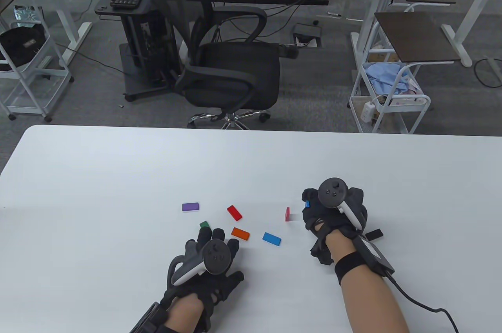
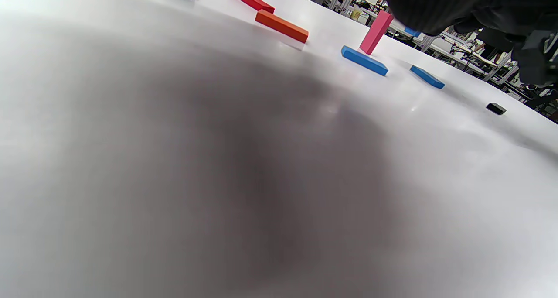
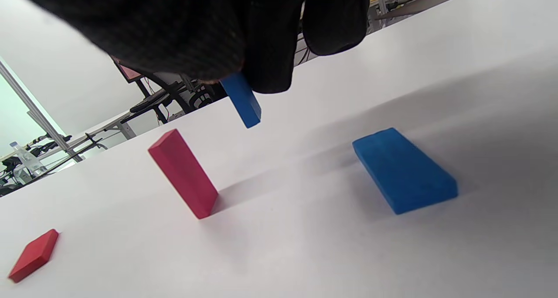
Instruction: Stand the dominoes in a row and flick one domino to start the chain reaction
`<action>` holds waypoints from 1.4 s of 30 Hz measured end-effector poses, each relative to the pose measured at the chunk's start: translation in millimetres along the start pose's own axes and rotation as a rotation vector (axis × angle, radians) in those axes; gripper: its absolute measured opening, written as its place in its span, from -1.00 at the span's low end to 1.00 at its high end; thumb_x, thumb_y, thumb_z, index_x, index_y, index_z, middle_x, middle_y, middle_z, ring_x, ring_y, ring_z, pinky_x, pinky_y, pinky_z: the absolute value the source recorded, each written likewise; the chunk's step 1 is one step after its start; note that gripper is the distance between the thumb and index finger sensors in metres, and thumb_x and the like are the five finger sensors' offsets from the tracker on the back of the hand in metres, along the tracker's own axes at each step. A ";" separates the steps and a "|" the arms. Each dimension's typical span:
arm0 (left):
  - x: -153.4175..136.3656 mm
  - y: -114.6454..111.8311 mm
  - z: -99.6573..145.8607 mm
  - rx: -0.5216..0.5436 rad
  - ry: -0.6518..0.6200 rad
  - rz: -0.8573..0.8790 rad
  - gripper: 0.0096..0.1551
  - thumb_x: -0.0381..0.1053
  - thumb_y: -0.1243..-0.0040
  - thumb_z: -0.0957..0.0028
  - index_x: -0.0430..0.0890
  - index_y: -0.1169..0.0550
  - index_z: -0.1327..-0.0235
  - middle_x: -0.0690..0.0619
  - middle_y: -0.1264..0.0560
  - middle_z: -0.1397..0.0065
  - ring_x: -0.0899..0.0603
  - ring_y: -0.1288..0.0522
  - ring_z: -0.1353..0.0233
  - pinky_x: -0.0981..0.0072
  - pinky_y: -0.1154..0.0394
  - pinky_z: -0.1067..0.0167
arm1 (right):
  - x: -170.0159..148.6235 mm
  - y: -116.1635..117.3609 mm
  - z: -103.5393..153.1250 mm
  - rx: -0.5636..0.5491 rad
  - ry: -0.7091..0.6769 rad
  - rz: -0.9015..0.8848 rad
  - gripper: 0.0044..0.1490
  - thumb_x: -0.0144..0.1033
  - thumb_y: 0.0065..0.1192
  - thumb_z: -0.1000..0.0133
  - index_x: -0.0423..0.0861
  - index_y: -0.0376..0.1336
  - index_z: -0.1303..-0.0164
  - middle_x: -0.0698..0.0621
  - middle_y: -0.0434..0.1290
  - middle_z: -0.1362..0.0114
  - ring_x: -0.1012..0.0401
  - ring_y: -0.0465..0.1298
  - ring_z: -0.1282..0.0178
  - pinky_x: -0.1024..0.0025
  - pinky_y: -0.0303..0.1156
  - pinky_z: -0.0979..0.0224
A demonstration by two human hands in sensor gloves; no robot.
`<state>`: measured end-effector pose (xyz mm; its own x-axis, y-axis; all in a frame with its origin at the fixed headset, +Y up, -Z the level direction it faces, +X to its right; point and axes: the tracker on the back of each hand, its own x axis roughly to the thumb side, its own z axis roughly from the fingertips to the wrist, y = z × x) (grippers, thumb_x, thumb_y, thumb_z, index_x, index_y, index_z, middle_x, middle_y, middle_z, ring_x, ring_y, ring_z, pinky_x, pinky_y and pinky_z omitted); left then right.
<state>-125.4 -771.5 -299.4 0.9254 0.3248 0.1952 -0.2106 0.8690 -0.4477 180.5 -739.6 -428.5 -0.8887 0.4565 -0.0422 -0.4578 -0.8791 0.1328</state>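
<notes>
While one pink domino (image 1: pixel 287 214) is standing upright on the desk (image 1: pixel 117 176), the rest are lying flat around it: a purple one (image 1: pixel 190 206) farthest left, a red one (image 1: pixel 234 212), an orange one (image 1: pixel 240 233), a blue one (image 1: pixel 271 238) and a green one (image 1: pixel 204 225) peeking out from under the left fingertips. A second blue domino (image 3: pixel 241 98) is hanging in the air just beside the pink one, on its right, clear of the desk.

These pieces are looking like small, stiff, painted blocks, light and probably a bit slick on the smooth white top. I'd say they want a pinch on the two broad faces near the upper end, leaving the bottom edge free to seat squarely; a nudge to the pink one would likely be tipping it.

That is how the right hand (image 1: pixel 333 211) is carrying its piece: thumb and fingers are pinching the top of the blue domino, its lower half sticking out below them. The left hand (image 1: pixel 208 262) is resting low near the green and orange pieces, fingers reaching forward and loosely bent; I cannot tell whether they are gripping the green one.
</notes>
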 end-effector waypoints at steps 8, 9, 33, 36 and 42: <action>0.2 0.1 0.1 -0.001 0.001 -0.001 -0.05 0.37 0.02 -0.02 0.10 0.11 -0.54 -0.06 0.49 -0.60 -0.29 0.63 -0.51 -0.42 0.50 -0.34 | -0.8 16.4 -3.5 0.027 -0.003 0.003 -0.36 -0.28 0.39 -0.08 0.04 0.13 -0.32 -0.07 0.39 -0.43 -0.19 0.18 -0.53 -0.33 -0.22 -0.59; 0.2 0.1 0.1 -0.001 0.002 -0.001 -0.05 0.36 0.02 -0.02 0.10 0.11 -0.54 -0.07 0.49 -0.60 -0.29 0.63 -0.51 -0.42 0.50 -0.34 | -0.9 17.1 -3.8 0.026 -0.002 0.003 -0.36 -0.28 0.39 -0.08 0.04 0.13 -0.32 -0.07 0.39 -0.43 -0.19 0.18 -0.53 -0.33 -0.22 -0.59; 0.2 0.4 0.4 -0.008 0.008 -0.004 -0.05 0.37 0.02 -0.02 0.10 0.11 -0.54 -0.06 0.49 -0.60 -0.29 0.63 -0.51 -0.42 0.50 -0.34 | -5.2 30.1 -9.8 0.056 0.023 -0.012 -0.33 -0.27 0.40 -0.08 0.03 0.11 -0.34 -0.09 0.37 -0.43 -0.20 0.18 -0.51 -0.34 -0.21 -0.58; 0.1 0.5 0.5 -0.007 0.008 -0.004 -0.04 0.37 0.02 -0.02 0.10 0.11 -0.54 -0.07 0.49 -0.60 -0.29 0.63 -0.51 -0.42 0.50 -0.33 | -5.7 29.3 -8.8 0.063 0.020 -0.011 -0.25 -0.26 0.41 -0.08 0.03 0.04 -0.38 -0.09 0.31 -0.47 -0.21 0.16 -0.52 -0.34 -0.23 -0.58; 0.5 0.6 0.5 -0.005 0.006 -0.004 -0.04 0.37 0.02 -0.02 0.11 0.11 -0.54 -0.07 0.49 -0.60 -0.28 0.64 -0.51 -0.42 0.50 -0.34 | -7.3 13.7 -3.0 0.065 -0.001 0.012 -0.07 -0.22 0.42 -0.08 0.02 -0.10 -0.48 -0.08 0.21 -0.55 -0.22 0.08 -0.57 -0.35 -0.27 -0.58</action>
<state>-125.3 -770.6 -299.2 0.9282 0.3188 0.1919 -0.2050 0.8686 -0.4512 180.7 -755.4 -429.4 -0.8942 0.4460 -0.0391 -0.4445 -0.8737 0.1977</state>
